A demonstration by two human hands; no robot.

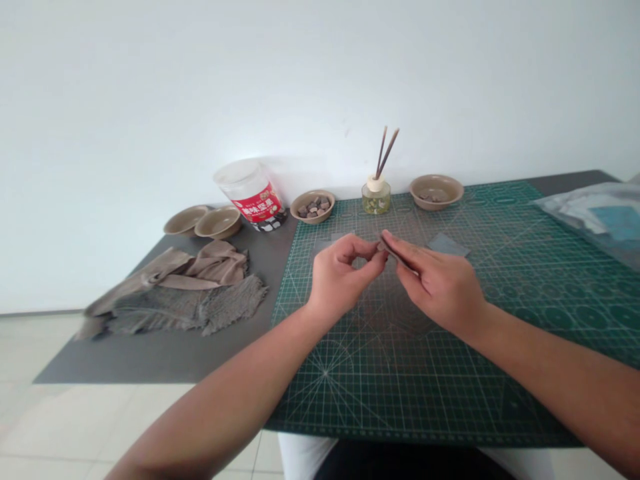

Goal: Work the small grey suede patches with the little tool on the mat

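Observation:
Above the green cutting mat (380, 380), my two hands meet at the fingertips. My left hand (343, 270) pinches a small brownish stone (382, 246) between thumb and forefinger; most of it is hidden. In my right hand (445, 283) is a thin, dark piece of sandpaper (400, 257), gripped between thumb and fingers and pressed against the stone. A greyish dusty patch shows on the mat below. Behind my right hand lies a grey square sheet (449, 245), and a paler sheet (324, 244) is partly covered by my left hand.
Along the wall stand two tan bowls (219, 222), a clear tub with a red label (257, 200), a bowl of stones (313, 207), a reed diffuser (376, 197) and a bowl with a few small pieces (437, 193). Crumpled cloth (185, 293) lies left, a plastic bag (600, 213) right.

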